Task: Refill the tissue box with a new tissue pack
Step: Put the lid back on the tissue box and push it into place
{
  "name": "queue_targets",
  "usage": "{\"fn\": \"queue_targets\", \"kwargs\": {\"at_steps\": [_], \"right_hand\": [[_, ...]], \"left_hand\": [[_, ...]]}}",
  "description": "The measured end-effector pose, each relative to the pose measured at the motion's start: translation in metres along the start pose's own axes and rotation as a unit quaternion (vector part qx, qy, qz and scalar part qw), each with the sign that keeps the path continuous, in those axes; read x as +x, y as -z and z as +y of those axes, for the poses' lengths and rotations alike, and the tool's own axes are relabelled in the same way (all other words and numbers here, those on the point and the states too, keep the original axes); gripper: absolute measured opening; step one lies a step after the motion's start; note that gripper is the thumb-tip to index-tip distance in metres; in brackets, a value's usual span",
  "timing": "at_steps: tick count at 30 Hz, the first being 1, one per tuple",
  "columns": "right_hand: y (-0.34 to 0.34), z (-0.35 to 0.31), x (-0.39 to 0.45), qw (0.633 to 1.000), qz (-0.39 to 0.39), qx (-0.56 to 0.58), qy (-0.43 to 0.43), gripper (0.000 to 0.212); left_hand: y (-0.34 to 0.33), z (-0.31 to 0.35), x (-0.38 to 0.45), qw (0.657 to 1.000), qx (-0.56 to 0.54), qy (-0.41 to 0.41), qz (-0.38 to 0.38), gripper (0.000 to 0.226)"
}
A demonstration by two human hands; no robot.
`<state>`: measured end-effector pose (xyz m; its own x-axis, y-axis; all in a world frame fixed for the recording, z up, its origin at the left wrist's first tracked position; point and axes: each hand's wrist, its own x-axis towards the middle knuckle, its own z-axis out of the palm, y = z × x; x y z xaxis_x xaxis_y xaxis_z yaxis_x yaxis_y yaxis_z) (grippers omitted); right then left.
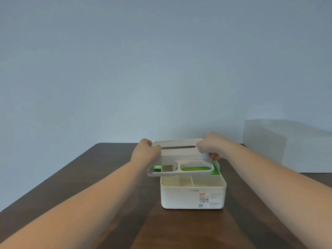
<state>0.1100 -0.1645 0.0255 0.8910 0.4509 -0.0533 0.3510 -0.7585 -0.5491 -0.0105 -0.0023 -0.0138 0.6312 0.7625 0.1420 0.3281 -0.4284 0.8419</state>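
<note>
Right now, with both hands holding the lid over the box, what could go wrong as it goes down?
The white plastic lid is tilted and offset left of the white tissue box, so it may seat crooked. The green tissue pack sticks up at the back and could get pinched. The right hand has fingers under the lid edge, which may get trapped.

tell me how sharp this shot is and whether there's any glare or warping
Head view: soft all over, label print on the tissue box unreadable; even, dim light, no glare; wide-angle stretch on the forearms; lid held by left hand and right hand slightly blurred.
</note>
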Motion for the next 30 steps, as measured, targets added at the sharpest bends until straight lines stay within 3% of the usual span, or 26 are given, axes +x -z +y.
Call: {"fn": "queue_targets", "kwargs": {"at_steps": [3,6,20,25,28,30], "right_hand": [[0.002,0.02,-0.003,0.999,0.007,-0.044,-0.016,0.012],[-0.004,0.035,0.002,0.997,0.0,-0.075,-0.026,0.023],[-0.018,0.048,0.02,0.992,-0.018,-0.127,-0.013,0.004],[-0.026,0.056,0.032,0.993,-0.005,-0.112,-0.026,0.024],[-0.026,0.057,0.035,0.993,-0.008,-0.115,-0.037,0.025],[-0.028,0.055,0.037,0.99,-0.016,-0.132,-0.037,0.027]], "left_hand": [[-0.017,0.004,-0.002,1.0,-0.007,0.012,-0.01,0.041],[-0.029,0.004,-0.004,1.0,-0.016,0.016,-0.014,0.044],[-0.052,-0.013,0.018,0.999,0.02,0.033,-0.019,0.049],[-0.053,-0.015,0.021,0.998,-0.016,0.049,-0.047,0.042],[-0.053,-0.013,0.019,0.995,-0.026,0.057,-0.073,0.033],[-0.054,-0.013,0.023,0.994,-0.036,0.062,-0.077,0.041]]}}
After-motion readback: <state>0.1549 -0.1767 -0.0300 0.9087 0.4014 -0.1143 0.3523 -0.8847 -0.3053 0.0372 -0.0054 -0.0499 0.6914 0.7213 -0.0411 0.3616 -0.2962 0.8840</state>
